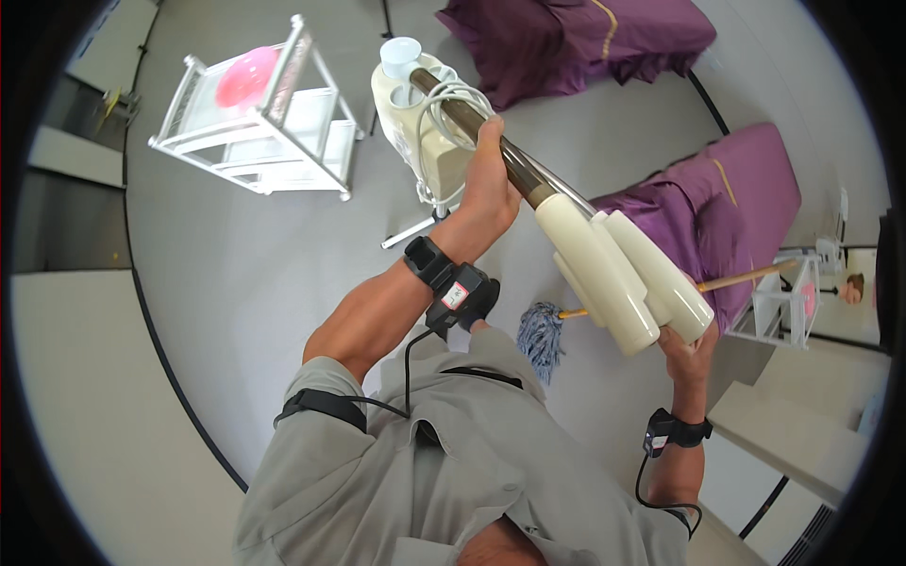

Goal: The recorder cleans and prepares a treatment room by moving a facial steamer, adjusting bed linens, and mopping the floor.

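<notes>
A cream appliance (420, 141), which looks like a facial steamer, stands ahead of me on a castor-like leg base. From its top a brown, shiny tube (528, 179) slants toward me on the right and ends in paired cream cylinders (604, 274). My left hand (489, 184) is wrapped round the tube, thumb on top, beside a looped white cord (444, 104). At the lower end my right hand (689, 354) grips the cream cylinders from below; most of its fingers are hidden behind them.
A mop (541, 340) with a blue-grey head has its wooden handle passing behind the cylinders. At far left stands a white trolley (274, 141) with a pink basin (247, 77). Purple-covered beds (755, 179) are on the right and at the back. A pale counter (793, 424) is at lower right.
</notes>
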Available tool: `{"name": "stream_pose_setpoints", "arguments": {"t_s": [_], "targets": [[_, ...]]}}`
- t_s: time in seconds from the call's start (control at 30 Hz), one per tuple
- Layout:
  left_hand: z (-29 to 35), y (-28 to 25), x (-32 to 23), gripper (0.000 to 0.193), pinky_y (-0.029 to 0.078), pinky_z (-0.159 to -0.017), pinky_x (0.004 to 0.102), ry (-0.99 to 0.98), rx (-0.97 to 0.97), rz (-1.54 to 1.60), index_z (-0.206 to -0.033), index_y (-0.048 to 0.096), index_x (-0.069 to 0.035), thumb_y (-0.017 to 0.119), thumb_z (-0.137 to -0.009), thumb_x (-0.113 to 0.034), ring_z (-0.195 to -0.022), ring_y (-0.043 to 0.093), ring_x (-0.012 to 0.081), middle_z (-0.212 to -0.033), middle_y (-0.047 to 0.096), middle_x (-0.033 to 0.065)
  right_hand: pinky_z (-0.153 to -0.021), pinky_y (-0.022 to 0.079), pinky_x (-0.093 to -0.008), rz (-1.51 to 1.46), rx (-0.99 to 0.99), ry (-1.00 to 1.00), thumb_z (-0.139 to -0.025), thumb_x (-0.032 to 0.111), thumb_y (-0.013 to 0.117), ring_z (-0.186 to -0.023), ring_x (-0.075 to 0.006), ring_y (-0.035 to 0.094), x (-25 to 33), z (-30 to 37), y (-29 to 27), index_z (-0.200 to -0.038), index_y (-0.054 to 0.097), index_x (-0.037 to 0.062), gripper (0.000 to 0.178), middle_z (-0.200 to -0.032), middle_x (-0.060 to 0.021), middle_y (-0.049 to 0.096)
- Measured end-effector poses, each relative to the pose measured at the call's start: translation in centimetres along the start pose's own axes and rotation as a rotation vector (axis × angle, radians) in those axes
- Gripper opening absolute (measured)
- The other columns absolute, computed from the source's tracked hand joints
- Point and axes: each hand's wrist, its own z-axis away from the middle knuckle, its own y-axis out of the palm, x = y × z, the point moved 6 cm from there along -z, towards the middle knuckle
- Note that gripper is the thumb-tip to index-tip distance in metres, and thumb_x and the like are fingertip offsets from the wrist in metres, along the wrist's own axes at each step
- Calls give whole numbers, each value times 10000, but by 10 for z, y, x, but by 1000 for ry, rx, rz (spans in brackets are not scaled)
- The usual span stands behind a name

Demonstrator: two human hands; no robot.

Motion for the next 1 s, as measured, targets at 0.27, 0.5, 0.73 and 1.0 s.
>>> {"name": "stream_pose_setpoints", "arguments": {"t_s": [0.27, 0.5, 0.73, 1.0], "targets": [[75, -61, -48, 401, 554, -742, 450, 183, -49, 67, -994, 490, -39, 513, -946, -437, -755, 625, 287, -828, 594, 137, -707, 539, -269, 35, 166, -5, -723, 152, 763, -850, -141, 643, 18, 11, 42, -1328, 494, -80, 701, -1089, -105, 661], [138, -97, -80, 352, 544, -786, 452, 337, -163, 121, -1087, 453, -72, 496, -969, -401, -847, 601, 270, -916, 543, 100, -908, 477, -281, 168, 348, -58, -708, 118, 752, -1003, -127, 610, 17, -8, 73, -1282, 568, -24, 619, -1116, -77, 673], [190, -117, -102, 457, 523, -878, 475, 579, -291, 43, -1122, 449, -22, 423, -977, -455, -961, 587, 305, -1022, 549, 167, -845, 498, -279, -2, 690, -125, -735, 152, 765, -941, -131, 615, 32, -56, 112, -1301, 543, -22, 632, -1104, -85, 659], [235, -163, -121, 334, 468, -949, 422, 827, -358, 178, -1081, 494, -74, 408, -986, -382, -1021, 572, 246, -1062, 581, 83, -652, 547, -283, -138, 1086, -151, -762, 191, 779, -734, -141, 638, 60, -104, 181, -1253, 550, -14, 579, -928, -87, 659]]}}
